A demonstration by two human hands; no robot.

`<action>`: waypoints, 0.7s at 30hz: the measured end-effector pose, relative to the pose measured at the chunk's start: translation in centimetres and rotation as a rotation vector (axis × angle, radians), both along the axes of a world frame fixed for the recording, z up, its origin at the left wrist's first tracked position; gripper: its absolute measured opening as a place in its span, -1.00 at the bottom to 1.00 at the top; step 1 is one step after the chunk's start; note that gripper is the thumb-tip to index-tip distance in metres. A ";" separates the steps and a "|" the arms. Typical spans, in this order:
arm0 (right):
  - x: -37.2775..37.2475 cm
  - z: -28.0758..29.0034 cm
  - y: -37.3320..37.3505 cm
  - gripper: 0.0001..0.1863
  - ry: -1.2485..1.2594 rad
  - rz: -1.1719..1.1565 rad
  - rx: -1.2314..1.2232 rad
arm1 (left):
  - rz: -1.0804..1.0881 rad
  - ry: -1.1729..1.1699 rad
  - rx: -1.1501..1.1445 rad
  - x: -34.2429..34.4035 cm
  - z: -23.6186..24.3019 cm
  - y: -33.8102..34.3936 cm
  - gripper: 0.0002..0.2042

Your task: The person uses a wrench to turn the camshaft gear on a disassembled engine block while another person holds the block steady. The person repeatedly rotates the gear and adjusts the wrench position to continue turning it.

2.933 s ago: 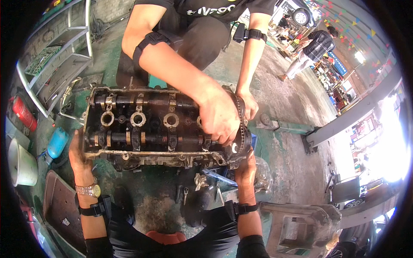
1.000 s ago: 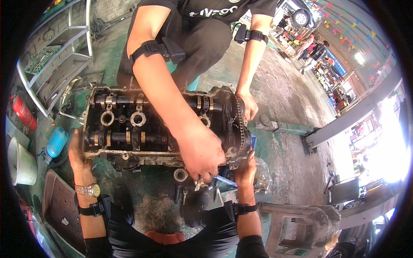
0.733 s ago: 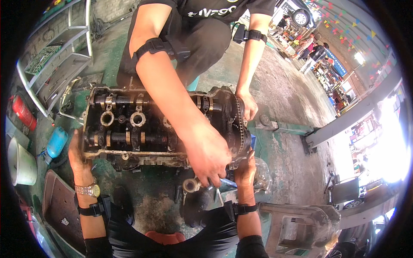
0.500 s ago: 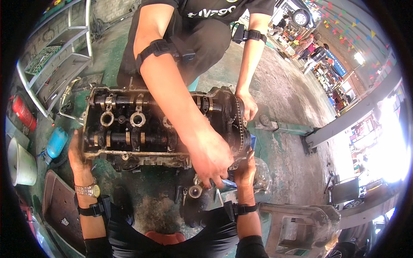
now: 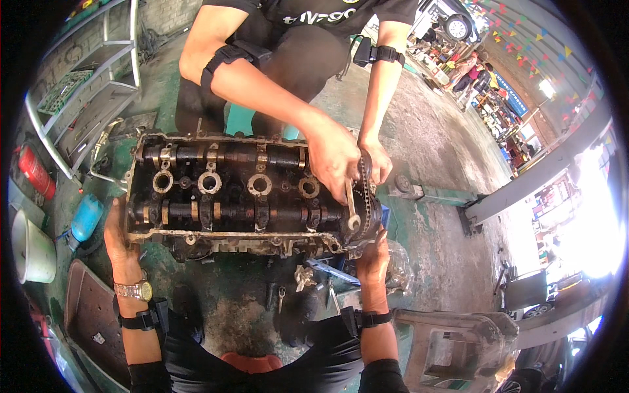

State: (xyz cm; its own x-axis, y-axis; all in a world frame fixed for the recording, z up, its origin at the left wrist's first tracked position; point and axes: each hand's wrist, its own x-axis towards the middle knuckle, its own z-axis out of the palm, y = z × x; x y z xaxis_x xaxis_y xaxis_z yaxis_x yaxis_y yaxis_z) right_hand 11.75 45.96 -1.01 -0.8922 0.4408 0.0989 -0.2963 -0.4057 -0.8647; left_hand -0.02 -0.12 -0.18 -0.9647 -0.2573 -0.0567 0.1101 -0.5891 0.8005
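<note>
Stained floor, and up comes the co-worker's hand, from lower centre to the chain at right, wrench in grip! Mid-frame, the engine looks black, oily, its rings pale; my left hand and right hand clasp its ends, fingers partly hidden.

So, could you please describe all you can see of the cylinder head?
The cylinder head is a long, grimy metal casting, dark and oily-looking inside a paler rim. Its uncovered top shows two lengthwise shafts, four rings between them, and a chain at the right end. It stretches crosswise before the person. The left hand touches its left end, the right hand its near right corner; a co-worker's hands are at the chain end, one holding a wrench.
</note>
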 end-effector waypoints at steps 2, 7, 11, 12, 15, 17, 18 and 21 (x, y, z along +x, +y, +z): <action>0.0 -0.3 0.2 -0.26 0.002 0.003 -0.007 | 0.007 -0.013 0.000 0.1 0.0 0.0 -0.56; 0.0 -0.8 0.6 -0.40 -0.021 -0.015 -0.027 | 0.030 -0.033 -0.012 0.3 0.4 0.3 -0.57; 0.1 -0.6 0.5 -0.13 -0.027 -0.025 -0.001 | 0.052 -0.042 0.004 0.2 0.4 0.5 -0.55; 0.1 -0.5 0.4 -0.13 -0.028 -0.031 -0.005 | 0.039 -0.019 0.012 0.2 0.3 0.4 -0.55; 0.0 -0.3 0.2 -0.34 -0.008 -0.002 -0.004 | 0.026 -0.056 -0.018 0.1 0.0 -0.1 -0.54; -0.1 -0.3 0.2 -0.36 -0.001 0.017 -0.003 | 0.017 -0.042 -0.006 -0.1 -0.3 -0.4 -0.55; -0.1 -0.3 0.2 -0.28 -0.005 0.019 -0.003 | 0.023 -0.048 -0.002 -0.1 -0.4 -0.4 -0.55; -0.1 -0.4 0.3 -0.20 -0.015 0.012 0.001 | 0.020 -0.019 0.034 -0.3 -0.6 -0.3 -0.55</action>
State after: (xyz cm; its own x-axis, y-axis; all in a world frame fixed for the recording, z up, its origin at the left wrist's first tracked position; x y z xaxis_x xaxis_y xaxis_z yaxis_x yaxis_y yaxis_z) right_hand 11.66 46.30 -1.36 -0.8988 0.4297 0.0862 -0.2785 -0.4082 -0.8694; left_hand -0.29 -0.45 -0.74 -0.9581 -0.2740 -0.0837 0.1071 -0.6135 0.7824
